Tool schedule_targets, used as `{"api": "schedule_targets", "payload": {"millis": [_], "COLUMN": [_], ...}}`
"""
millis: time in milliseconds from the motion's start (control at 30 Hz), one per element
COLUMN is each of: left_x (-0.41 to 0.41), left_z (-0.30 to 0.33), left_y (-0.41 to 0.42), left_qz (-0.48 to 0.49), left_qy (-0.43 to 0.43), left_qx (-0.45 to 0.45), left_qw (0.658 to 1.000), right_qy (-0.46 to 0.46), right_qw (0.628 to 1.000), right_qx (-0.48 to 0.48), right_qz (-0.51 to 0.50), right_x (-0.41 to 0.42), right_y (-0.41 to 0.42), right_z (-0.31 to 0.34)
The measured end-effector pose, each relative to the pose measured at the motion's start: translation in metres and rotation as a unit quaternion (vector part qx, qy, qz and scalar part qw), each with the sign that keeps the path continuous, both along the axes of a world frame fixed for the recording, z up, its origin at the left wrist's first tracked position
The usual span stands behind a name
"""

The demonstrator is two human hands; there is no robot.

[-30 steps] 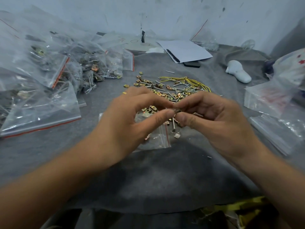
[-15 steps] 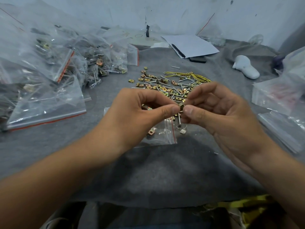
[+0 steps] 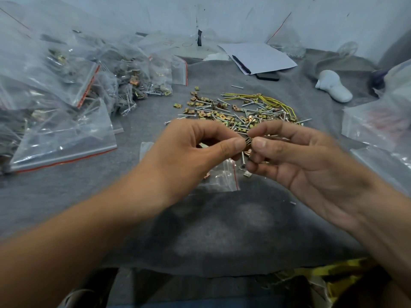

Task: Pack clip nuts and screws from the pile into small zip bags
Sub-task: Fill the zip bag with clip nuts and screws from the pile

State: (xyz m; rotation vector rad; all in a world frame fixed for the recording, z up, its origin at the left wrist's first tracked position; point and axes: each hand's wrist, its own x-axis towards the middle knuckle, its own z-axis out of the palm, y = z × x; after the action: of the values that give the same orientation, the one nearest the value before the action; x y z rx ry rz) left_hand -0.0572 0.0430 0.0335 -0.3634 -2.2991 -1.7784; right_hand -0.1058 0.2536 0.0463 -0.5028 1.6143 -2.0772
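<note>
Between both thumb tips, at centre: small dark stack of clip nuts (image 3: 248, 141), pinched by left hand (image 3: 189, 156) and right hand (image 3: 311, 161); count hard to make out. Under the left palm, partly hidden: small clear zip bag with red seal (image 3: 224, 176), contents mostly out of sight. Just beyond the fingers: loose pile of brass clip nuts and silver screws (image 3: 235, 112) on grey felt mat (image 3: 222, 230). Far left: heap of filled clear zip bags (image 3: 66, 96), hardware blurred inside. Right edge: more clear bags (image 3: 378, 125), cut off.
</note>
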Motion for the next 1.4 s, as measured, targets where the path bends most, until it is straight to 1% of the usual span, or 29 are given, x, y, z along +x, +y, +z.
{"api": "schedule_targets", "payload": {"millis": [167,300,400,533,633,733,800,900,1000,1200,1333,1400], "left_x": [0.000,0.001,0.000,0.001,0.002,0.002,0.002,0.004,0.005,0.006,0.008,0.008], "left_z": [0.000,-0.001,0.000,0.002,0.004,0.008,0.010,0.009,0.007,0.006,0.006,0.006], "left_y": [0.002,0.003,0.002,0.002,0.001,0.001,0.000,-0.001,-0.001,0.003,0.007,0.008], "left_qz": [0.007,0.036,0.055,0.050,0.050,0.043,0.034,0.024,0.028,0.014,-0.009,-0.012], "left_qy": [0.015,0.023,0.035,0.043,0.043,0.031,0.021,0.003,-0.011,-0.035,-0.077,-0.100], "left_qx": [0.000,0.002,-0.005,0.007,0.017,0.070,0.088,0.081,0.097,0.152,0.209,0.217], "left_qw": [1.000,0.999,0.998,0.998,0.998,0.996,0.995,0.996,0.995,0.988,0.975,0.971], "right_qy": [-0.016,-0.043,-0.039,-0.029,0.014,0.106,0.146,0.175,0.203,0.249,0.281,0.281], "right_qw": [1.000,0.999,0.998,0.998,0.998,0.993,0.987,0.982,0.975,0.962,0.951,0.951], "right_qx": [0.000,-0.016,-0.029,-0.054,-0.048,0.013,0.030,0.039,0.051,0.059,0.077,0.078], "right_qz": [-0.003,-0.023,-0.039,-0.031,-0.030,-0.054,-0.061,-0.068,-0.076,-0.092,-0.107,-0.103], "right_x": [-0.001,0.002,0.004,0.003,0.004,0.005,0.006,0.009,0.011,0.013,0.014,0.014], "right_y": [0.001,-0.004,-0.007,-0.008,-0.008,-0.006,-0.005,-0.006,-0.009,-0.010,-0.010,-0.010], "right_z": [-0.001,-0.004,-0.005,-0.006,-0.007,-0.007,-0.007,-0.007,-0.006,-0.005,-0.005,-0.005]}}
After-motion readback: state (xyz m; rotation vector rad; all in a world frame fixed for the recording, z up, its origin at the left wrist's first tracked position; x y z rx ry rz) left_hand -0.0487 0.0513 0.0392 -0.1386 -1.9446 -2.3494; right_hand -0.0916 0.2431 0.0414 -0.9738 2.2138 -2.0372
